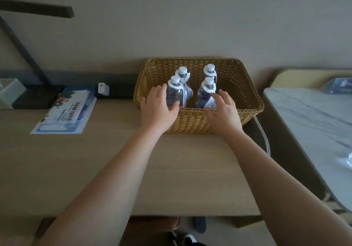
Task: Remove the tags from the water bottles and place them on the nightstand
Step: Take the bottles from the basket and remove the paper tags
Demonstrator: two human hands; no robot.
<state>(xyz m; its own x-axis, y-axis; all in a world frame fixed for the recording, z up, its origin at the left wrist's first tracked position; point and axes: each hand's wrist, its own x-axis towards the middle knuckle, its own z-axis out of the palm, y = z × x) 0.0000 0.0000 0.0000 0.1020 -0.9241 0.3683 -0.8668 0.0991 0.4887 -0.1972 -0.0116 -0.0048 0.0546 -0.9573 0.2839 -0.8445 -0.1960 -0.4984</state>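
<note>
A wicker basket (245, 95) stands on the wooden desk (95, 169) against the wall. Inside it stand several water bottles with white caps, each with a white paper tag hung round its neck. My left hand (158, 108) reaches over the basket's front rim, its fingers spread around the front left bottle (174, 93), thumb by the bottle's lower side. My right hand (222, 112) hovers with relaxed, spread fingers beside the front right bottle (206, 91), at its tag (210, 103). Neither hand clearly grips anything.
A stack of printed leaflets (66, 112) lies on the desk to the left. Behind it sit a white charger (103, 89) and a dark lamp base (34, 97). A grey marble-top surface (314, 123) stands to the right, across a gap.
</note>
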